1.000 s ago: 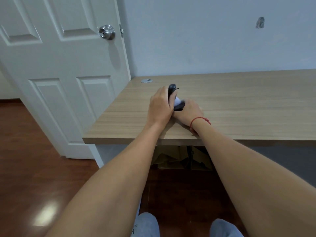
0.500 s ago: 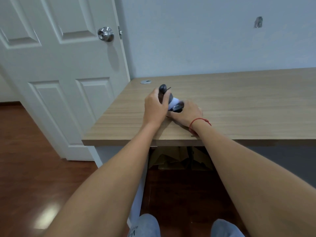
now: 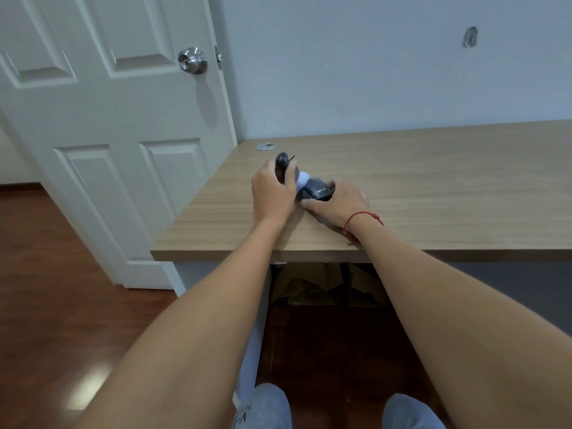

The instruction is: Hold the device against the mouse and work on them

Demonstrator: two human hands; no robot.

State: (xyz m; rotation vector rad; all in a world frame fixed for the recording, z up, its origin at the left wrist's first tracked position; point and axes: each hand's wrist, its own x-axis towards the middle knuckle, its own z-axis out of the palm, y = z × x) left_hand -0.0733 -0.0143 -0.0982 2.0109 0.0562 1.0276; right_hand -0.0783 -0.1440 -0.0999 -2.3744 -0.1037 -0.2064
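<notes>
1. The left hand (image 3: 272, 193) gripped the dark handle (image 3: 283, 165) of a small gadget (image 3: 315, 190); the right hand (image 3: 337, 202) clasped its black base.
2. The gadget sat between both hands on the desk (image 3: 433, 181).
3. Judged step: working the two parts against each other; the next move likely needed a steady base and a firm pull.

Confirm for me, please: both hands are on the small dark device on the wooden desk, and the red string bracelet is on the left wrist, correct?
Not quite: the red string bracelet is on the right wrist, as the head view shows. The rest holds: the left hand and right hand are both on the small dark device on the wooden desk.
</notes>
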